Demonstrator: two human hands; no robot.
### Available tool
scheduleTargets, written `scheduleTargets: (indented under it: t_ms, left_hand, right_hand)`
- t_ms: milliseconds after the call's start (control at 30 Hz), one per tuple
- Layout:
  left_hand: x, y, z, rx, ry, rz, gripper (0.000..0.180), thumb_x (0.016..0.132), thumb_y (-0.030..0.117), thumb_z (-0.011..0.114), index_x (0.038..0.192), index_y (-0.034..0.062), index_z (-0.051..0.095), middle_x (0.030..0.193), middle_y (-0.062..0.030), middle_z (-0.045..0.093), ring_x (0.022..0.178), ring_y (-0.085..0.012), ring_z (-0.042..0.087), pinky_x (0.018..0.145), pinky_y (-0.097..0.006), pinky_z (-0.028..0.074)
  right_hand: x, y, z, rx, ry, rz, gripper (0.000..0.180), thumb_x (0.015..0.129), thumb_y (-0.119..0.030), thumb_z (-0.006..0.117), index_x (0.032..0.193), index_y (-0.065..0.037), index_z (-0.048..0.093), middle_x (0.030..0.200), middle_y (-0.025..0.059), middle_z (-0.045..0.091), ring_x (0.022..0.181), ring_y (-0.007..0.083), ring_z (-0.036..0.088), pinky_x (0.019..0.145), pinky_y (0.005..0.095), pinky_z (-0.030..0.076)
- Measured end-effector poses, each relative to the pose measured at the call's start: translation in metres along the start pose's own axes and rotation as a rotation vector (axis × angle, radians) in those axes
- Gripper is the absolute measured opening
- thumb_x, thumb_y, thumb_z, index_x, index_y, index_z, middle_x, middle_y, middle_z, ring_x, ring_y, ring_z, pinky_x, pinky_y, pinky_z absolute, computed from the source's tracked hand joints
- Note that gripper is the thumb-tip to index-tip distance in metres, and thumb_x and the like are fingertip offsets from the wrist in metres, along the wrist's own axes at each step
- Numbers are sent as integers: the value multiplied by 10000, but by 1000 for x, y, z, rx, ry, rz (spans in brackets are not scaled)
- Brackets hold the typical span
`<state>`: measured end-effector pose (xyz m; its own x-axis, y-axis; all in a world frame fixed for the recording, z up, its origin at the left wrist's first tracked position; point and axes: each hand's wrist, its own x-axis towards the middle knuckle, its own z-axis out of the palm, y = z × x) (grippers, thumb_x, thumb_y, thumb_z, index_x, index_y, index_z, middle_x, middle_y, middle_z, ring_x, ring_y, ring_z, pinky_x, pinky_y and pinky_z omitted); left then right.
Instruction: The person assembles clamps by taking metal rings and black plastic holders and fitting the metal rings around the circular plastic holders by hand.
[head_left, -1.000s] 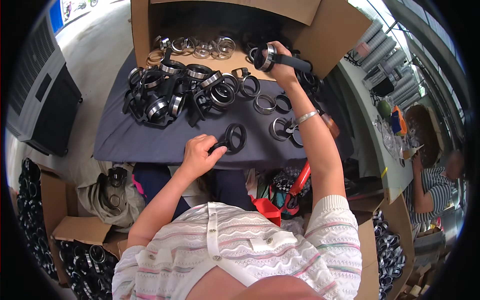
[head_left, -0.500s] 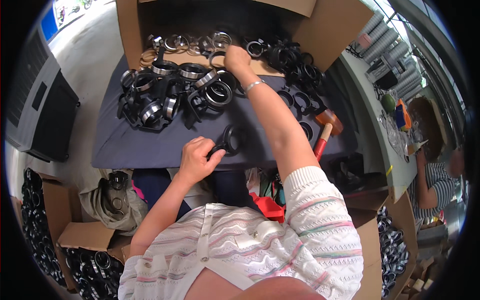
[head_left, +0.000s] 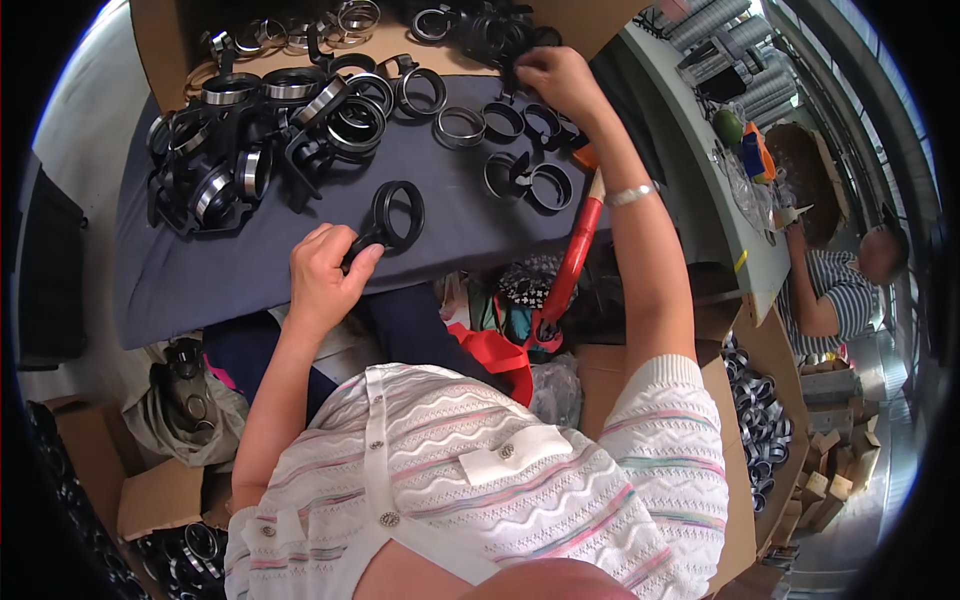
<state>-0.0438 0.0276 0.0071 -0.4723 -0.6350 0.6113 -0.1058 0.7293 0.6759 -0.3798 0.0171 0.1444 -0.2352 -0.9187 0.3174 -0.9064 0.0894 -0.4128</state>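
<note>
Head view: left hand (head_left: 326,268) grips black ringed piece (head_left: 383,213) at one end; right hand (head_left: 562,84) is at black-ring pile (head_left: 490,36), hold unclear.

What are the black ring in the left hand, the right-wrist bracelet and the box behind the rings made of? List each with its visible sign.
Black ring: plastic or coated metal, satin black; soft highlights and no bare silver leave it open.
Bracelet: likely metal, fairly polished; silvery with bright glints.
Box: apparently cardboard, matte; plain brown, flat, thin panels.
</note>
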Motion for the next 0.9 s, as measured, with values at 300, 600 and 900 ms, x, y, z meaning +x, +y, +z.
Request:
scheduleTargets:
  t_ms: [300, 600, 900]
  left_hand:
    - [0, 2, 0, -22, 19, -60, 294, 715, 134, 704, 635, 8, 451, 562, -112, 446, 540, -283, 453, 488, -368, 344]
    - [0, -2, 5, -17, 24, -13, 286, 712, 143, 713, 650, 2, 472, 575, -118, 465, 549, -291, 468, 493, -368, 356]
    - [5, -3, -9, 35, 40, -69, 301, 704, 146, 715, 635, 3, 459, 574, -119, 464, 543, -297, 463, 486, -370, 346]
  right_hand:
    - [-131, 36, -18, -250, -368, 275, 250, 737, -202, 684, 900, -13, 672, 738, 145, 648, 668, 274, 609, 698, 345, 495]
    - [-116, 23, 37, -231, -166, 292, 295, 711, -198, 713, 893, 17, 626, 849, 223, 635, 851, 349, 615, 766, 408, 485]
    - [-129, -24, 4, 226, -591, 12, 175, 835, -126, 611, 842, 49, 615, 603, 105, 576, 529, 153, 600, 530, 300, 494]
